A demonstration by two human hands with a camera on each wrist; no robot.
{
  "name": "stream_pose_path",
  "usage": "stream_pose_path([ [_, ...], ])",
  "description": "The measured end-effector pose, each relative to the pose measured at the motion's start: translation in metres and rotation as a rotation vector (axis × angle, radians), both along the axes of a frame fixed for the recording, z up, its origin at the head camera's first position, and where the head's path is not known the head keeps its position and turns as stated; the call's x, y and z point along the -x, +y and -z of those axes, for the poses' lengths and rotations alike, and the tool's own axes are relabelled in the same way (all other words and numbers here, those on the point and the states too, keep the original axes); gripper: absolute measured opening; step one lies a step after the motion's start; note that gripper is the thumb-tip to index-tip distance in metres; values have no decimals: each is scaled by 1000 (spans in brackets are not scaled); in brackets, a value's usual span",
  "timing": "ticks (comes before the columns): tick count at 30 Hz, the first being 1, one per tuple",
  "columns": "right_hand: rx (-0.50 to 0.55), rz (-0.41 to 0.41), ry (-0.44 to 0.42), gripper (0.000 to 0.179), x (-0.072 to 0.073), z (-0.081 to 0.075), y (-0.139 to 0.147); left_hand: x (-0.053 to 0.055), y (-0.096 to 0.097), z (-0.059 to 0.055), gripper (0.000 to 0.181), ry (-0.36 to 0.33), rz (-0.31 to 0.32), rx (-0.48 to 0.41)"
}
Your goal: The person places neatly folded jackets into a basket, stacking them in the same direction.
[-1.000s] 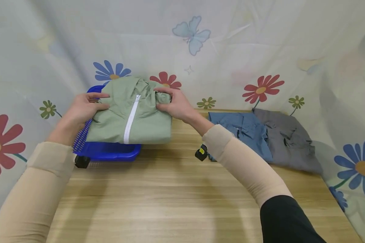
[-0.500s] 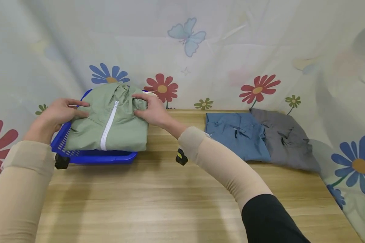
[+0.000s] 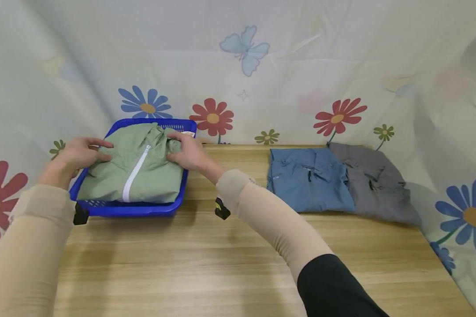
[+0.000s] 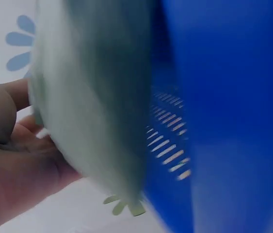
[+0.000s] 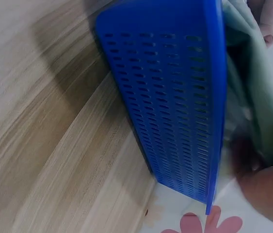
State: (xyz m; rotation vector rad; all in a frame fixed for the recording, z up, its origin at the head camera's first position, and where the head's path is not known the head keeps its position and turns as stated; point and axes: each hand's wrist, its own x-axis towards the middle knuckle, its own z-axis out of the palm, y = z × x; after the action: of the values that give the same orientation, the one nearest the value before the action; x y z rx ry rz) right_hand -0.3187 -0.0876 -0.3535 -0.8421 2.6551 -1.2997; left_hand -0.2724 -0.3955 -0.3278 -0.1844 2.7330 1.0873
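A folded light-green jacket [image 3: 156, 180] with a white zipper lies within the rim of a blue plastic basket [image 3: 143, 210] at the left of the table. My left hand [image 3: 81, 156] grips the jacket's left edge, thumb on top. On the opposite side, my right hand [image 3: 190, 152] holds the upper right edge between thumb and fingers. In the left wrist view the jacket [image 4: 97, 97] blurs beside the basket's slotted wall [image 4: 168, 141], its edge in my fingers. The right wrist view has the jacket [image 5: 260, 82] at the basket rim; the fingers beneath it are partly hidden.
A folded blue garment [image 3: 289, 189] lies at the right back of the wooden table [image 3: 222, 264], with a folded dark grey garment [image 3: 384, 193] against it. A flower-printed cloth [image 3: 281, 101] hangs behind. A small white label [image 3: 189, 133] shows at the basket's right rim.
Both hands have carried the jacket left and down, from above the basket to within its rim. More of the basket's rim now shows. The blue and grey garments have stayed put.
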Motion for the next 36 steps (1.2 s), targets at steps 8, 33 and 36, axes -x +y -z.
stream_pose_path([
  [8,-113,52,95,53,2,5,15,3,16,-6,79,29,92,174],
  [33,31,59,-35,34,-21,41,113,-19,131,-6,49,158,315,155],
  [36,28,89,-44,35,-26,46,128,-24,144,-5,46,195,341,156],
])
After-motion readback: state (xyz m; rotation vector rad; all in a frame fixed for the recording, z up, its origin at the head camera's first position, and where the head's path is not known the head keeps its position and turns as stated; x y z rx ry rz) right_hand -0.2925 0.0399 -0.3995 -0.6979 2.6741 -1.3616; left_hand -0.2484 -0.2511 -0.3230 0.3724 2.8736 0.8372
